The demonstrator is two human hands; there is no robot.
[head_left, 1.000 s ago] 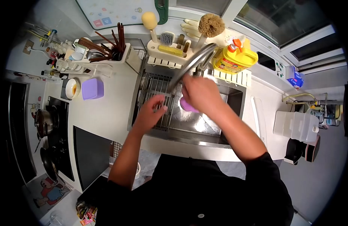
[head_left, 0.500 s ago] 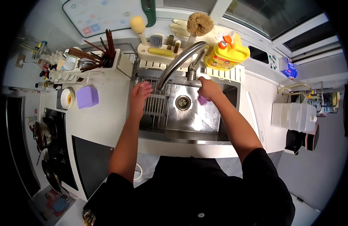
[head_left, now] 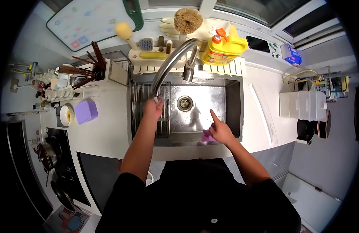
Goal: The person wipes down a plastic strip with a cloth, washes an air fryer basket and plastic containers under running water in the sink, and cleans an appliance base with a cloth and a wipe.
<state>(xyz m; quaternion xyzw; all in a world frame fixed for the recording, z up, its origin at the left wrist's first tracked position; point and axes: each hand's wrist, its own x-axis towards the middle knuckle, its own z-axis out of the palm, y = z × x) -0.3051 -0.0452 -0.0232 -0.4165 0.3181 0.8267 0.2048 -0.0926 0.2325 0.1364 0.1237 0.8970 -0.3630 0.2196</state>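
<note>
My left hand (head_left: 152,109) has its fingers closed around the outlet end of the curved metal faucet (head_left: 175,58), over the left part of the sink (head_left: 233,105). Beneath that hand lies a metal drying rack (head_left: 162,126). Near the front right of the basin, my right hand (head_left: 222,133) grips a crumpled purple cloth (head_left: 207,136) with its lower fingers, while the index finger points out toward the back. Between the hands is the round drain (head_left: 185,103). The basin floor looks wet.
Behind the sink stand a yellow detergent jug (head_left: 224,49) and a brush holder (head_left: 138,61). A purple container (head_left: 86,112) and a white bowl (head_left: 66,115) sit on the left counter. Chopsticks (head_left: 97,58) stand in a caddy. Clear plastic containers (head_left: 303,105) are at right.
My left hand has moved down and right onto the faucet end. My right hand has come from the faucet base toward the sink's front, carrying the purple cloth. The view has shifted slightly.
</note>
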